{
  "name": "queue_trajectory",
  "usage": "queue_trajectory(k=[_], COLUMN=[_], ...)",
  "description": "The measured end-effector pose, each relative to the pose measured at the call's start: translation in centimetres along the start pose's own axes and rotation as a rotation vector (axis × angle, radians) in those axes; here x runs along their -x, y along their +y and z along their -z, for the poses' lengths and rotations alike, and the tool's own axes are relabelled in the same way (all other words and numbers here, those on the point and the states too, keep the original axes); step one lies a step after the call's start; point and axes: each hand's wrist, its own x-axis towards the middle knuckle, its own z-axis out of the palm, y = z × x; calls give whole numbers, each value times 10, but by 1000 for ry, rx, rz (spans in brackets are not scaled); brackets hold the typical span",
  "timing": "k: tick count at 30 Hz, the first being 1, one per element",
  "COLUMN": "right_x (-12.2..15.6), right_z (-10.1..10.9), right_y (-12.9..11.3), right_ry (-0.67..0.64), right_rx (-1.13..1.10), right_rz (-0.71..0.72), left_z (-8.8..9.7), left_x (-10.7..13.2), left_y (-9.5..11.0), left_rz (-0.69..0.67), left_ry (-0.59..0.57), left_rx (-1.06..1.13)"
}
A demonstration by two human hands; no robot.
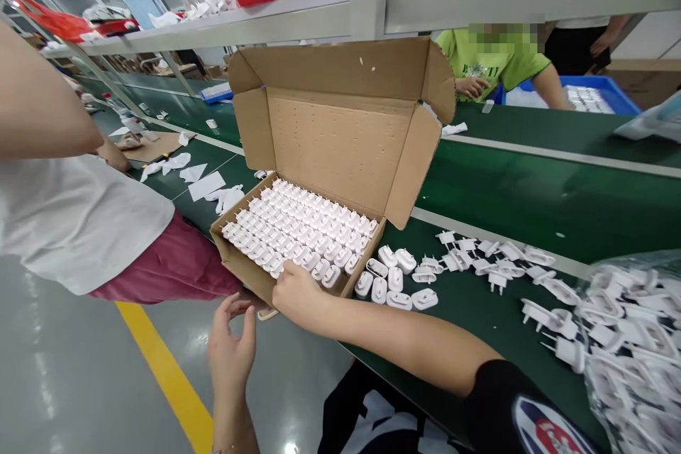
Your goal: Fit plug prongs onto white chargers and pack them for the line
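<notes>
An open cardboard box (pixel 340 149) sits on the edge of the green belt (pixel 532 191), lid flaps up, packed with several rows of white plug adapters (pixel 298 227). My right hand (pixel 294 292) curls over the box's near wall, fingertips at the nearest row of adapters. My left hand (pixel 231 347) hovers just below the box's near corner, which overhangs the belt; its fingers are apart and it holds nothing. A small group of adapters (pixel 394 282) lies on the belt beside the box, right of my right hand.
Loose pronged adapters (pixel 494 262) are scattered across the belt to the right, by a clear bag (pixel 633 347) full of them. A person in a white shirt (pixel 69 220) stands close on the left. Across the belt, another person in green (pixel 494 64) works by a blue tray (pixel 601 96).
</notes>
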Motion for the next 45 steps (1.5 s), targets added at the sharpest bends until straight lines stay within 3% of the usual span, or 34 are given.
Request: queue_trajectory(k=[2, 4, 7, 8, 10, 12, 13, 16, 19, 21, 25, 29, 33, 36, 41, 45], right_x=[-3, 8, 62, 89, 149, 206, 229, 268, 268, 262, 262, 271, 276, 275, 268, 268], right_z=[5, 18, 43, 49, 52, 40, 29, -9, -35, -41, -39, -38, -34, -37, -69, -82], right_y=[0, 6, 25, 32, 45, 52, 52, 42, 29, 25, 31, 40, 33, 17, -11, -20], right_ry=[9, 95, 282, 320, 393, 406, 364, 233, 269, 328, 284, 263, 228, 222, 370, 335], right_rx=[11, -9, -161, -243, -423, -627, -697, -762, -711, -687, -792, -927, -1023, -1036, -1038, -887], right_rz=[-31, -98, -252, -333, -562, -794, -881, -994, -955, -902, -719, -680, -638, -620, -744, -705], left_z=[-7, -11, -14, -15, -24, -43, -56, -101, -134, -142, -140, -132, -122, -113, -104, -101], left_x=[5, 13, 35, 45, 66, 87, 97, 120, 133, 137, 131, 122, 123, 124, 115, 115], left_y=[8, 20, 43, 53, 72, 89, 95, 100, 94, 92, 100, 107, 107, 108, 102, 96], left_rz=[-35, -69, -181, -261, -453, -595, -624, -594, -534, -535, -574, -607, -600, -510, -471, -535], left_ry=[10, 91, 201, 163, -51, -301, -371, -359, -221, -210, -322, -295, -496, -641, -854, -862], left_rx=[10, -37, -36, 35, 238, 366, 388, 398, 413, 392, 200, 44, 230, 376, 506, 388])
